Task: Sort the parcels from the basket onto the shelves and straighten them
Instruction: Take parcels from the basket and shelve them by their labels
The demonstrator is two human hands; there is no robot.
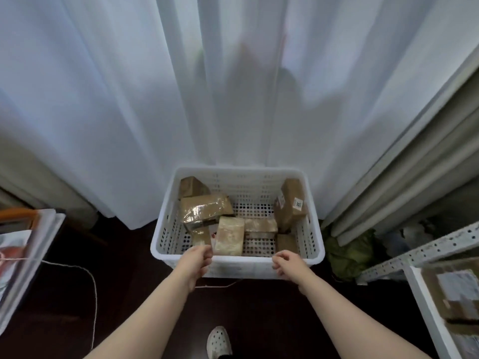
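- Head view: basket [315,244], white, perforated, stands on a dark floor [259,307] against a white curtain [129,99].
- Parcels, brown, all inside the basket:
  - taped parcel [204,208] at left, tilted, glossy tape across it;
  - corner parcel [193,186] behind it, leaning in the far left corner;
  - pale parcel [229,235] near the middle, against the near wall;
  - small parcel [260,225] just right of the pale one;
  - labelled parcel [291,203] standing on end against the right wall, white label on its side.
- Left hand [198,257]: at the basket's near rim, left part, fingers curled; whether it grips the rim cannot be told.
- Right hand [285,263]: at the near rim, right part, fingers curled downward before the wall; a grip cannot be told.
- Shelf [427,244]: pale perforated metal, at right, blurred.
- Bin [420,294]: white, lower right, brown boxes in it.
- Green bundle [347,257]: on the floor between basket and shelf.
- Cord [90,281]: pale, looping across the floor at left.
- Shoe [219,342]: white, dotted, bottom centre.
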